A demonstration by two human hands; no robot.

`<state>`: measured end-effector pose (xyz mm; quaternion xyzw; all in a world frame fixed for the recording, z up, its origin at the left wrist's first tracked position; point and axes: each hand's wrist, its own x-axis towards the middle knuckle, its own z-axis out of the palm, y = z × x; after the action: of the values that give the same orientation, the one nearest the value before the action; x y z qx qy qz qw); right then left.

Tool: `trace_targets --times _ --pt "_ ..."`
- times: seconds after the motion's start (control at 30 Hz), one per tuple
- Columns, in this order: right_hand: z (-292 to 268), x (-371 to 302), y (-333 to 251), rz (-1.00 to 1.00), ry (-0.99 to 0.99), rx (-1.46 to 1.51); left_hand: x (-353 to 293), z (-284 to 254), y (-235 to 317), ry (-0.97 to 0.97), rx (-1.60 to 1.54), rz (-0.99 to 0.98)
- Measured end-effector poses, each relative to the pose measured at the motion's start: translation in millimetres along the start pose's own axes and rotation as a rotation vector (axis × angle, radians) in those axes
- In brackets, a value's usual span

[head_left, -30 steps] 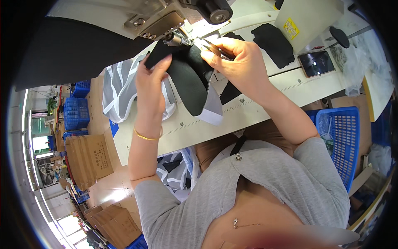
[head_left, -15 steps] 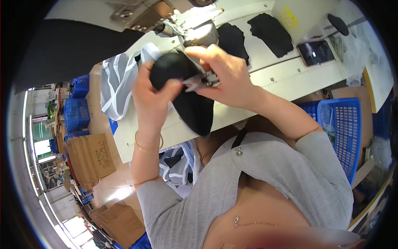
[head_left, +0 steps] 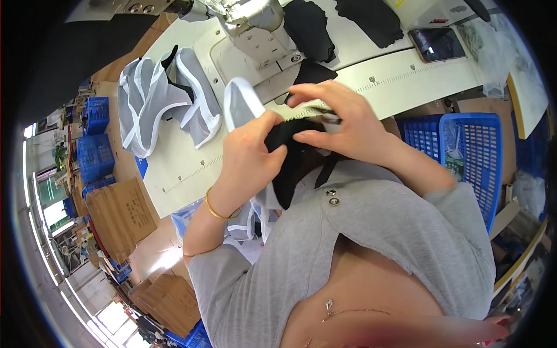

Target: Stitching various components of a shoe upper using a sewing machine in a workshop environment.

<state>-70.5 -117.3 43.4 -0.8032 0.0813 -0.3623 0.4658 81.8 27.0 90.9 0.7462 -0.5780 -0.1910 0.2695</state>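
- Near the table's front edge, we are pinching a black fabric piece (head_left: 288, 152) with our left hand (head_left: 250, 159), fingers closed.
- Our right hand (head_left: 342, 124) is gripping its right end, fingertips curled.
- Grey-and-white pieces (head_left: 159, 98) are lying far left on the sewing table (head_left: 185, 168); black cut pieces (head_left: 307, 26) are waiting beyond, seemingly unsewn.

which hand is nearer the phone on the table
Right. The right hand is below-left of the phone, pinching the black fabric piece; the left hand grips it farther left.
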Motion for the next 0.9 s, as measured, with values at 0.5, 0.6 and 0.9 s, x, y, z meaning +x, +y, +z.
trace_targets --times 0.5,0.6,0.9 --pt "32 -14 32 0.76 0.029 0.548 -22 16 -20 0.336 -0.563 -0.221" --pt "13 -10 37 0.586 0.01 0.331 -16 11 -13 0.377 -0.549 -0.307" --pt "-10 4 67 0.278 0.021 -0.668 -12 -1 -27 0.508 -0.243 -0.106"
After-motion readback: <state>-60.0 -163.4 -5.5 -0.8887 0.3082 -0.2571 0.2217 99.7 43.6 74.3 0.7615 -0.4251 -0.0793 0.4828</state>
